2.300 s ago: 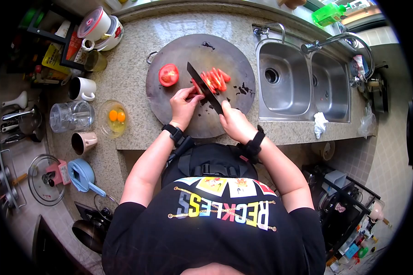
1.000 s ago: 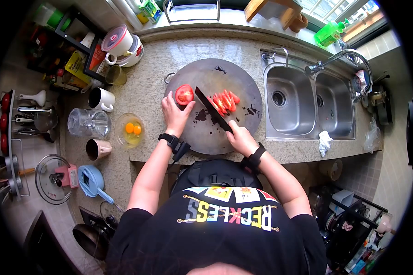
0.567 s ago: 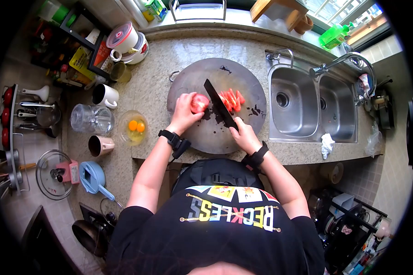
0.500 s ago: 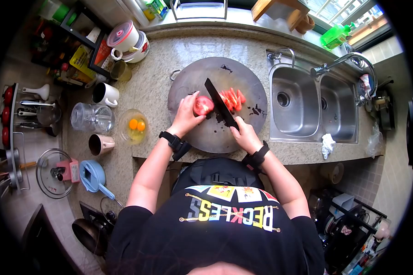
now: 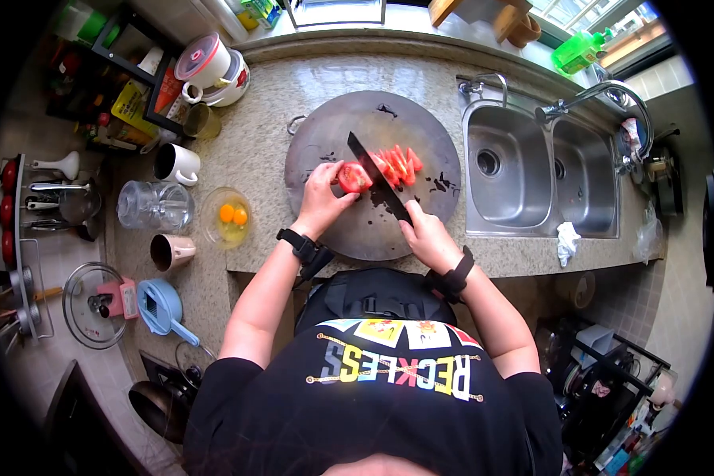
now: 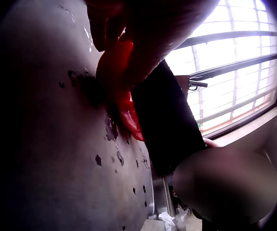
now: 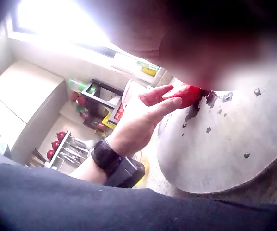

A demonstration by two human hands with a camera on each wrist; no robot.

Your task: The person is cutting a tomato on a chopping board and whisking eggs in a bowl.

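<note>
A round grey cutting board point(image 5: 420, 214) lies on the granite counter. My left hand point(image 5: 323, 198) holds a tomato half point(image 5: 354, 178) down on the board, fingers curled over it. My right hand point(image 5: 426, 236) grips the handle of a black knife point(image 5: 373, 180), whose blade lies against the tomato half's right side. Cut tomato slices point(image 5: 397, 163) are piled just right of the blade. In the left wrist view the tomato point(image 6: 119, 77) and the dark blade point(image 6: 167, 125) fill the frame. The right wrist view shows the left hand point(image 7: 143, 118) on the tomato point(image 7: 189, 94).
A double steel sink point(image 5: 539, 174) sits right of the board. Left of it stand a glass bowl with two egg yolks point(image 5: 228, 216), a white mug point(image 5: 176, 165), a clear jug point(image 5: 152, 206) and a pink cup point(image 5: 170, 251). A white rice cooker point(image 5: 210, 67) stands behind them.
My left hand reached for the tomato half at the board's left, took it and slid it right against the knife blade. The right hand kept the knife in place.
</note>
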